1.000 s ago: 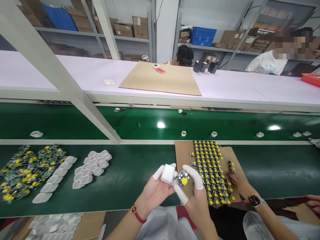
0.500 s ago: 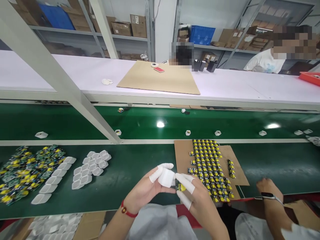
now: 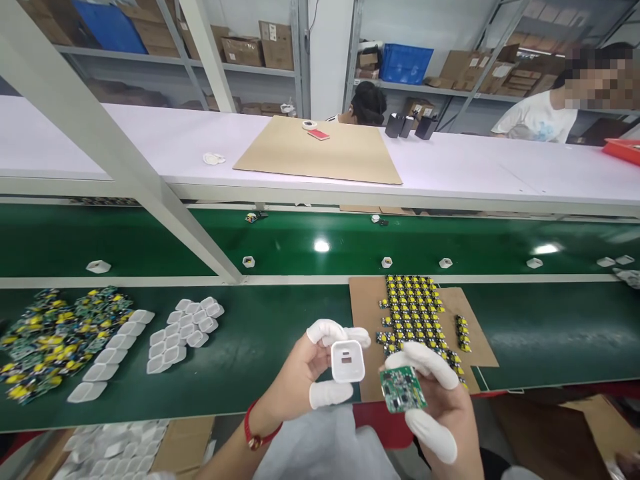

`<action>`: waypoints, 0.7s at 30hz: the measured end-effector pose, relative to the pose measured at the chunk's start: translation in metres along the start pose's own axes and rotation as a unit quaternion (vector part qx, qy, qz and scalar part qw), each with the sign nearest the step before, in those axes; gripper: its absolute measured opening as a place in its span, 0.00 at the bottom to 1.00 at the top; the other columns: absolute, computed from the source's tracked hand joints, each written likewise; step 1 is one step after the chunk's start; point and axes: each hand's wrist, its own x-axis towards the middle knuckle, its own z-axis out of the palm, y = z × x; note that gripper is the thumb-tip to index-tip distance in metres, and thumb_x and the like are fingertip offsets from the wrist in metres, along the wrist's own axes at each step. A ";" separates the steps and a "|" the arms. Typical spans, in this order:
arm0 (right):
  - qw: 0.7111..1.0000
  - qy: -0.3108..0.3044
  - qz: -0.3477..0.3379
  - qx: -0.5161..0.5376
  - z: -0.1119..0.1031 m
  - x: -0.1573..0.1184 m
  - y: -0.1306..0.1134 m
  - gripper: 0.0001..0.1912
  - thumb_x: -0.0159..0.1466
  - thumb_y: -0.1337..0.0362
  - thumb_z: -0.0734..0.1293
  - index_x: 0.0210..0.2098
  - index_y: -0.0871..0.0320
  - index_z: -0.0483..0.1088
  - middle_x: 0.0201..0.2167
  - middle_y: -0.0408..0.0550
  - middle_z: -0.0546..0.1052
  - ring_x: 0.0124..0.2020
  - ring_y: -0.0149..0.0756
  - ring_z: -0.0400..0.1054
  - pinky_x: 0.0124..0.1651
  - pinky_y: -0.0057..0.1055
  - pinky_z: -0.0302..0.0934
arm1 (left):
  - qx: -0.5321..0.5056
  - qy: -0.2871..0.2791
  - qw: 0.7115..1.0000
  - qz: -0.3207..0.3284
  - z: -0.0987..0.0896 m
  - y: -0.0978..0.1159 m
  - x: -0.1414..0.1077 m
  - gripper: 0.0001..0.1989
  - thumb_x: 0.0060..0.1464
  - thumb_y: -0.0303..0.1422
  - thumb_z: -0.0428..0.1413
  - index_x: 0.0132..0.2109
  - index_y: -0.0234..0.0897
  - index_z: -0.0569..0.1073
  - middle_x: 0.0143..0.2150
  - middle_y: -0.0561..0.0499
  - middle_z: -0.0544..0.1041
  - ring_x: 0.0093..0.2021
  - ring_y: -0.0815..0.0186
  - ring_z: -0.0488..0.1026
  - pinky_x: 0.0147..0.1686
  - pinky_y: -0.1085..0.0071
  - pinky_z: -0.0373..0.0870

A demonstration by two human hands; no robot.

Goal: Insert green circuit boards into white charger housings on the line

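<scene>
**Camera setup: single head-worn view**

One camera, worn on the person's head, facing forward and down. Near field: both hands, close below the lens, left hand (image 3: 305, 367) and right hand (image 3: 440, 407). Middle: green conveyor belt (image 3: 260, 340). Far: white bench (image 3: 500, 173), then shelving (image 3: 250, 53). No second view.

No text is showing legibly anywhere. The circuit board (image 3: 403, 389) in the right hand (image 3: 440, 407) is showing no readable marking. The labels on the cardboard boxes (image 3: 274, 44) far beyond the hands are appearing too small to read.
</scene>
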 end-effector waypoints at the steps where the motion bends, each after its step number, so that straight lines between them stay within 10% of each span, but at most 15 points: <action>1: 1.000 -0.016 0.004 0.001 0.002 -0.001 -0.003 0.21 0.56 0.58 0.74 0.49 0.45 0.75 0.39 0.49 0.83 0.37 0.42 0.79 0.40 0.30 0.75 | -0.009 -0.004 1.000 -0.001 0.004 -0.001 0.002 0.20 0.47 0.33 0.68 0.44 0.44 0.68 0.49 0.50 0.76 0.45 0.64 0.75 0.43 0.70 0.71; 8: 1.000 -0.002 0.005 -0.010 0.013 -0.009 0.007 0.20 0.60 0.59 0.71 0.52 0.45 0.74 0.49 0.51 0.79 0.48 0.49 0.75 0.49 0.38 0.73 | 0.100 0.036 0.994 -0.026 0.028 -0.006 0.002 0.28 0.60 0.54 0.48 0.59 0.42 0.65 0.38 0.51 0.72 0.34 0.68 0.69 0.38 0.72 0.69; 13: 0.996 0.080 -0.028 -0.014 0.020 0.002 -0.007 0.20 0.56 0.58 0.75 0.49 0.44 0.76 0.40 0.45 0.83 0.39 0.38 0.78 0.41 0.22 0.74 | 0.073 0.051 0.996 -0.002 0.024 -0.010 0.001 0.23 0.57 0.42 0.60 0.59 0.50 0.71 0.57 0.48 0.75 0.56 0.61 0.72 0.59 0.69 0.66; 21: 0.981 0.013 -0.098 -0.166 0.007 -0.004 -0.023 0.20 0.57 0.66 0.74 0.48 0.46 0.74 0.44 0.48 0.80 0.46 0.42 0.75 0.46 0.39 0.76 | 0.122 0.028 0.990 0.071 0.019 0.001 0.007 0.23 0.42 0.24 0.69 0.46 0.48 0.81 0.49 0.49 0.82 0.47 0.61 0.79 0.48 0.71 0.74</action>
